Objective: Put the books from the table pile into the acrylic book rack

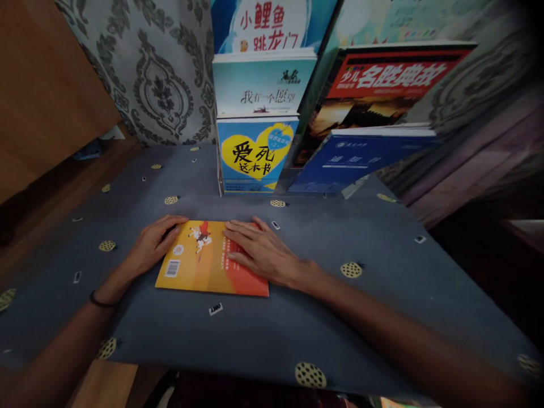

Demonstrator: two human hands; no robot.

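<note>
A thin book (212,277) with a yellow and orange-red cover lies closed on the cloth-covered table, its barcode and a picture of a rider on a white horse facing up. Along its left edge rests my left hand (155,242), fingers stretched toward the upper left corner and touching it. My right hand (266,255) lies flat over the book's right part, fingers extended and slightly spread, hiding some of the printed text. Neither hand lifts the book.
Behind the book, a clear stand holds a blue book with a yellow heart (255,153), a pale teal book (263,85), a dark blue booklet (357,158) and a red-and-black book (382,85). A grey patterned curtain (161,85) hangs behind; pineapple prints dot the tablecloth (178,334).
</note>
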